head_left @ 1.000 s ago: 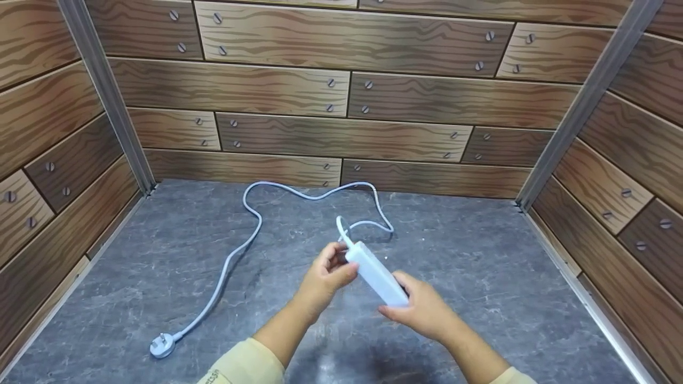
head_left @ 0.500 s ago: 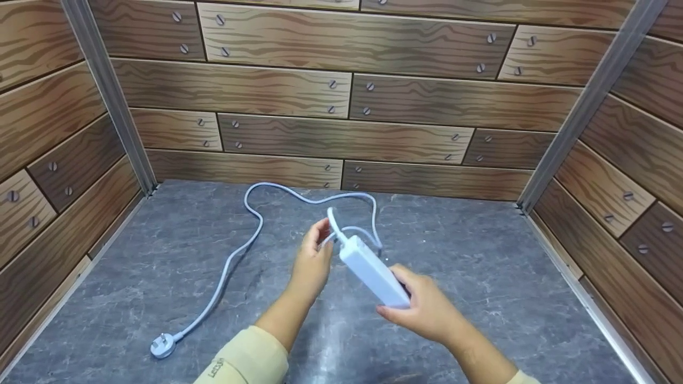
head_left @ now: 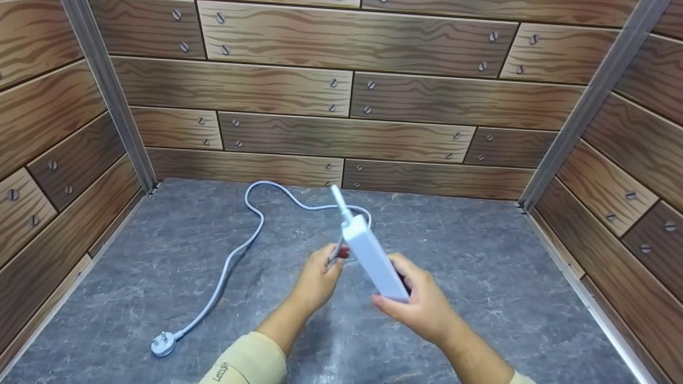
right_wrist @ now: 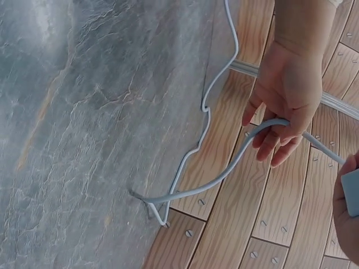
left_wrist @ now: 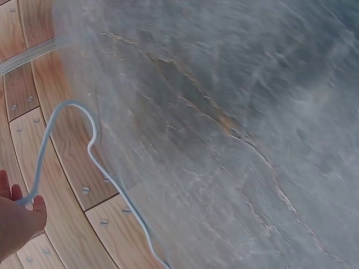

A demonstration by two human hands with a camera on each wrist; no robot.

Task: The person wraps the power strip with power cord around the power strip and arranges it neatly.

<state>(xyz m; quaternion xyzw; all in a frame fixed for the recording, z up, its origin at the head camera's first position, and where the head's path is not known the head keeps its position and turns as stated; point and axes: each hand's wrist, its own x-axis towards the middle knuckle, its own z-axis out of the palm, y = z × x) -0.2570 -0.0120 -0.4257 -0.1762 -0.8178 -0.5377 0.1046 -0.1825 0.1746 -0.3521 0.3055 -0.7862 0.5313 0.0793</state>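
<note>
In the head view my right hand (head_left: 421, 301) grips the lower end of a long white power strip (head_left: 376, 261), tilted with its cable end up and away. Its face with any sockets is turned out of sight. A white cable (head_left: 227, 264) leaves the top end and loops down to my left hand (head_left: 317, 280), which pinches it between thumb and fingers beside the strip. The right wrist view shows the left hand (right_wrist: 291, 84) on the cable (right_wrist: 224, 174), with a corner of the strip (right_wrist: 352, 193) at the edge. The cable's three-pin plug (head_left: 163, 344) lies at the front left.
The cable winds across the grey marbled tabletop (head_left: 480, 256) toward the back. Wood-plank-patterned walls (head_left: 299, 96) enclose the back and both sides, with metal posts (head_left: 576, 106) at the corners.
My left hand has left the strip's cable end, reached forward, then come back lower, holding the cable. The strip's top end has risen and stands steeper in my right hand. The plug stays put.
</note>
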